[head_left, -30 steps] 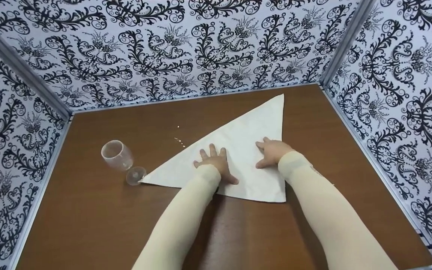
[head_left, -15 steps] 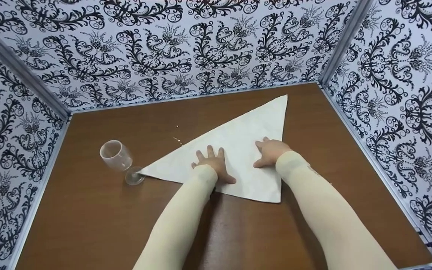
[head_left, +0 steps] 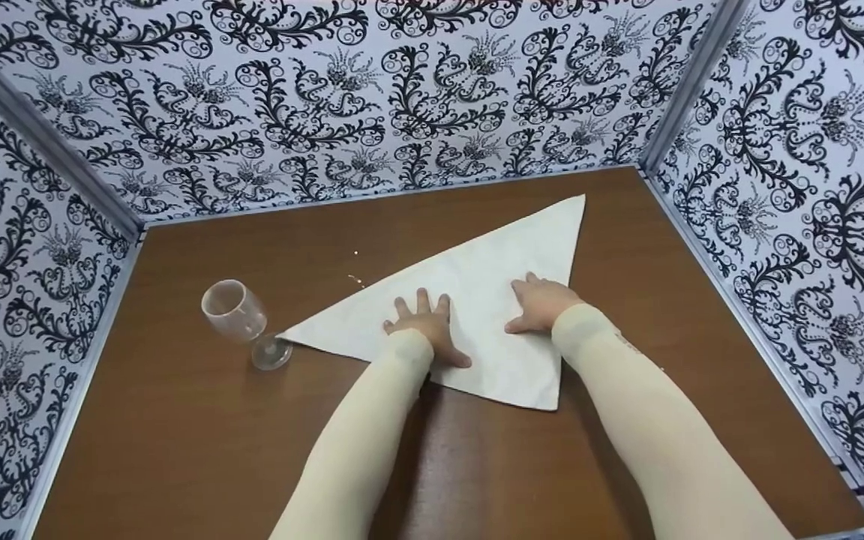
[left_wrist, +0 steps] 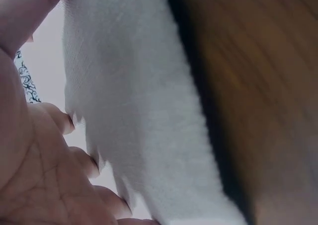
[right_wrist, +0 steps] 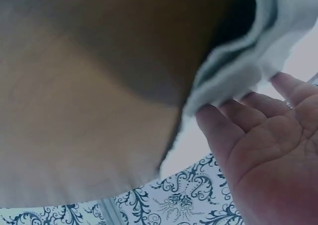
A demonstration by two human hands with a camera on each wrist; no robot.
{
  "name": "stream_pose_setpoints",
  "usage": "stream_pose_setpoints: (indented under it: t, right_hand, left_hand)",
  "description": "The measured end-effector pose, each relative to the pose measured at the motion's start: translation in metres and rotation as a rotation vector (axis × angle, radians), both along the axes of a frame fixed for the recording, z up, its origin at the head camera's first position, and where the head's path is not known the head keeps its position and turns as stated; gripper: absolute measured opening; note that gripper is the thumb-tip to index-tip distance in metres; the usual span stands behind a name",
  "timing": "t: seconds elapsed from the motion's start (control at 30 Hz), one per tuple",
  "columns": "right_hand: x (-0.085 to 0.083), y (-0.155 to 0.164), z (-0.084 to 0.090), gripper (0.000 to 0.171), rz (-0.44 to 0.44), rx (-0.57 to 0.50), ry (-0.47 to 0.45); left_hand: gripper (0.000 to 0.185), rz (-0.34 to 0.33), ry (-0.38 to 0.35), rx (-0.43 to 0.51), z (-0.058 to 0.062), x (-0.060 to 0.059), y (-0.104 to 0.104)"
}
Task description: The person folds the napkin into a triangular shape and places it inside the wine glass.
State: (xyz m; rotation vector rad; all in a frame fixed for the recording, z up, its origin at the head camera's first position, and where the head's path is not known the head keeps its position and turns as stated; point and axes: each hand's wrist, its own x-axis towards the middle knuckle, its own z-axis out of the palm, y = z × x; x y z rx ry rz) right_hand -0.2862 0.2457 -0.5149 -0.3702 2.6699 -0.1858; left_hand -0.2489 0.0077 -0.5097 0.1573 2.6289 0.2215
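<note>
A white cloth (head_left: 481, 274), folded into a triangle, lies on the brown table. My left hand (head_left: 430, 330) rests on its middle with the fingers spread. Further right, my right hand (head_left: 541, 303) presses near the cloth's right edge, thumb apart from the fingers. The fingertips (left_wrist: 84, 161) touch the cloth in the left wrist view. In the right wrist view, the fingertips (right_wrist: 208, 113) meet the layered edge of the fabric. A clear stemmed glass (head_left: 237, 311) stands at the left; the cloth's left corner overlaps its foot in the head view.
Small pale specks (head_left: 357, 280) lie on the table (head_left: 177, 420) beyond the cloth's long edge. Patterned black-and-white walls (head_left: 327, 97) with metal posts (head_left: 691, 90) enclose the back and both sides.
The cloth has turned slightly clockwise under my hands: its far corner went right, its near corner left, its left corner away from me. Both hands shifted slightly left. The glass stays put.
</note>
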Motion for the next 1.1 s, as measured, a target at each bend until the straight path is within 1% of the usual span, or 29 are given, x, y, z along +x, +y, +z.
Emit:
stream_pose_setpoints:
  t: [0.1,0.17,0.27,0.37,0.43,0.5,0.6,0.7,0.87,0.93,1.0,1.1]
  right_hand:
    - [0.0,-0.001,0.002,0.093,0.01,0.016,0.001]
    - [-0.001,-0.002,0.003,0.087,0.021,0.038,0.012]
    - [-0.002,-0.002,0.002,0.078,0.044,0.074,0.038]
    - [-0.002,-0.003,0.003,0.068,0.061,0.094,0.066]
    - [-0.001,-0.004,0.004,0.069,0.06,0.088,0.069]
    - [0.0,-0.003,0.005,0.073,0.04,0.071,0.053]
    - [0.003,-0.002,0.005,0.085,0.009,0.036,0.021]
    - [0.003,-0.002,0.003,0.09,-0.009,0.024,0.002]
    - [0.003,-0.005,0.001,0.091,-0.016,0.049,-0.006]
    - [0.003,-0.006,0.001,0.09,-0.018,0.059,-0.002]
    - [0.003,-0.006,0.002,0.088,-0.017,0.068,0.004]
    - [0.001,-0.006,0.002,0.085,-0.025,0.083,0.003]
  left_hand:
    - [0.127,-0.014,-0.005,-0.01,-0.004,-0.005,-0.002]
    - [0.129,-0.031,-0.01,-0.029,-0.009,-0.009,-0.003]
    - [0.13,-0.05,0.001,-0.045,-0.017,-0.015,-0.005]
    - [0.131,-0.06,0.007,-0.052,-0.023,-0.02,-0.005]
    - [0.131,-0.062,0.0,-0.049,-0.023,-0.021,-0.005]
    - [0.131,-0.061,-0.003,-0.048,-0.023,-0.023,-0.005]
    - [0.131,-0.064,-0.006,-0.043,-0.021,-0.022,-0.005]
    - [0.129,-0.074,-0.004,-0.032,-0.019,-0.022,-0.008]
    - [0.123,-0.089,0.025,-0.01,-0.019,-0.017,-0.017]
    - [0.122,-0.078,0.032,-0.002,-0.019,-0.013,-0.021]
    - [0.122,-0.063,0.023,0.0,-0.017,-0.01,-0.025]
    - [0.121,-0.039,0.006,-0.007,-0.018,-0.008,-0.031]
